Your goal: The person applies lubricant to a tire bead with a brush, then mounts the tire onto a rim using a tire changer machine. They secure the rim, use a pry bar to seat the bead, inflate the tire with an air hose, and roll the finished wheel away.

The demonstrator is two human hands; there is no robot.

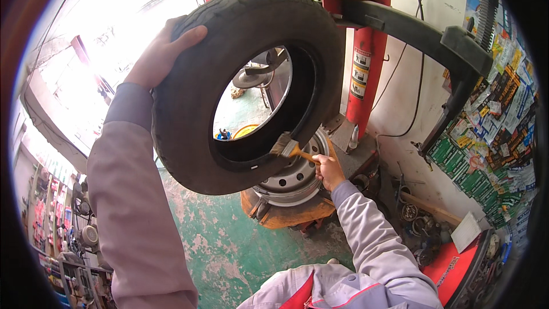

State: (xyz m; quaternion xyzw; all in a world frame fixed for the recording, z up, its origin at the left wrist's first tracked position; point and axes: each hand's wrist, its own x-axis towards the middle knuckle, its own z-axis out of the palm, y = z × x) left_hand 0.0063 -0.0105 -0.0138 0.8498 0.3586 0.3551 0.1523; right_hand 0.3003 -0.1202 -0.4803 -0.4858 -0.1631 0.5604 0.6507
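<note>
My left hand (170,51) grips a black tyre (189,114) at its upper left tread, fingers behind it and thumb over the sidewall, holding it upright. My right hand (329,170) is closed on the wooden handle of a paintbrush (286,146), whose bristles rest at the lower right of the tyre's inner bead. Behind and below the tyre, a grey steel wheel rim (291,186) lies flat on the orange, worn turntable (261,217) of a machine, partly hidden by the tyre.
A red column (363,97) with a black curved arm (412,26) stands behind at the right, beside hanging cables. A sticker-covered wall (492,154), a red panel (452,263) and cluttered tools fill the right. Shelves of goods (51,212) line the left above worn green floor (217,240).
</note>
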